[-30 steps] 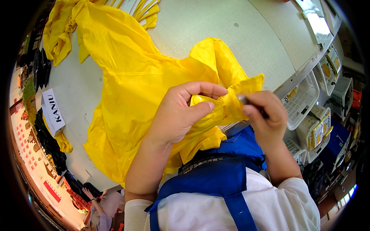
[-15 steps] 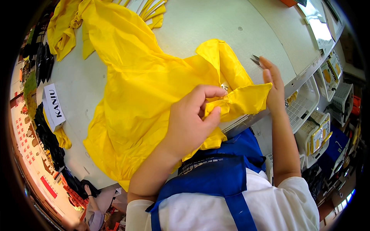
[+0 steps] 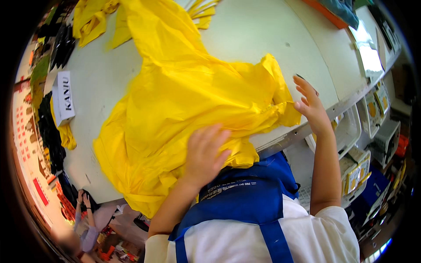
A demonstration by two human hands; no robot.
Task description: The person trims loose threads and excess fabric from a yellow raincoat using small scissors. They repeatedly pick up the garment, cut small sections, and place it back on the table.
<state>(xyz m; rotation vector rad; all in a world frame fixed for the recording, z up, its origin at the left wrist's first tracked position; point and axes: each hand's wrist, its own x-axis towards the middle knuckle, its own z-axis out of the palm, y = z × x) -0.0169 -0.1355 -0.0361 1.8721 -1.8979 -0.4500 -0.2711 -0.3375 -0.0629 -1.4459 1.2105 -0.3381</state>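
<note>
A large piece of thin, shiny yellow fabric (image 3: pixel 175 96) lies rumpled across the white table, its near folds hanging over the front edge. My left hand (image 3: pixel 206 153), a little blurred, is open over its near part with the fingers apart; whether it touches the cloth I cannot tell. At the fabric's right end, my right hand (image 3: pixel 313 107) has its thumb against or just beside the gathered corner. Small thread snips (image 3: pixel 300 76) are tucked in that hand, with only a dark tip showing past the fingers.
Yellow strips (image 3: pixel 204 13) lie at the far side. A white box (image 3: pixel 64 98) stands on the left beside dark cloth. White plastic baskets (image 3: pixel 351 131) sit below the table's right edge. An orange tray (image 3: pixel 329 13) is at the back right. Another person (image 3: pixel 85 228) is at lower left.
My left hand has let go of the pinched fabric corner and moved down and left, opening. The corner has dropped flatter. My right hand stays near the fabric's right end with the snips.
</note>
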